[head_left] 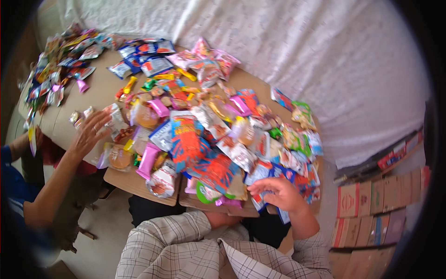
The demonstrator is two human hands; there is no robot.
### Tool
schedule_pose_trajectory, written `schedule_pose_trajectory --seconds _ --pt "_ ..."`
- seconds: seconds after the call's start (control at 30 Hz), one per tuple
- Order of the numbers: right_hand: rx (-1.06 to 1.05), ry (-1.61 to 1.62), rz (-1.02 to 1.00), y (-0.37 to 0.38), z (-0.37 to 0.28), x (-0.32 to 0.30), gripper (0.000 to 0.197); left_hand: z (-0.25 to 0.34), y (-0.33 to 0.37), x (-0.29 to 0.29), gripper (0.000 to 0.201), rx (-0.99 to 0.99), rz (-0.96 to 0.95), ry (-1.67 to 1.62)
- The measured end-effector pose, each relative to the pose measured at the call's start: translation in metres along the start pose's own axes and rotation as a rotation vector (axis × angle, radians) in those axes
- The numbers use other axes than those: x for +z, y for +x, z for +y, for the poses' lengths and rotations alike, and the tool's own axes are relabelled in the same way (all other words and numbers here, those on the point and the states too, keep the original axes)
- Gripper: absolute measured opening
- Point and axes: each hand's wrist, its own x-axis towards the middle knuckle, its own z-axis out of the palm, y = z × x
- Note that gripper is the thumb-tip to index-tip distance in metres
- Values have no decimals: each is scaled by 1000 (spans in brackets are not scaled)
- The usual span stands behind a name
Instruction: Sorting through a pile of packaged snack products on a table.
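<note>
My right hand (pixel 275 191) hovers over the near right edge of a heap of packaged snacks, its fingers loosely extended and nothing visible in them. Beneath and beside it lie blue-and-white packets (pixel 258 173). My left hand (pixel 225 219) is mostly hidden; only skin near the wrist shows low at the table's front edge, so its fingers cannot be made out. Nearest to it are a green-edged packet (pixel 207 193) and a pink wrapper. Large red-and-blue bags (pixel 185 139) lie in the middle of the heap, and a long pink-wrapped bar (pixel 148 161) sits toward the left.
At the left, another person's hand (pixel 88 134) reaches over the brown table (pixel 103 98) beside round wrapped cakes (pixel 120 158). Sorted packets (pixel 55 76) cover the far left, with blue pouches (pixel 144 56) and pink bags (pixel 204 60) behind. Cardboard boxes (pixel 367 197) stand stacked at right.
</note>
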Motion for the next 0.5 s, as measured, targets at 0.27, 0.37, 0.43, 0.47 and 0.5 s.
schedule_pose_trajectory --seconds 0.27,0.37,0.43,0.47,0.5 --pt "-44 217 691 -209 97 65 38 13 2 2 60 -49 -511 198" --pt "-72 248 983 -230 128 75 26 35 -18 -6 66 -186 -350 204" --pt "-93 223 1148 -231 146 72 25 48 -31 -12 69 -222 -194 226" --pt "-127 211 1220 -226 156 72 24 54 -38 -13 70 -237 -176 256" --pt "-158 188 1266 -221 164 71 25 61 -46 -14 70 -255 -153 284"
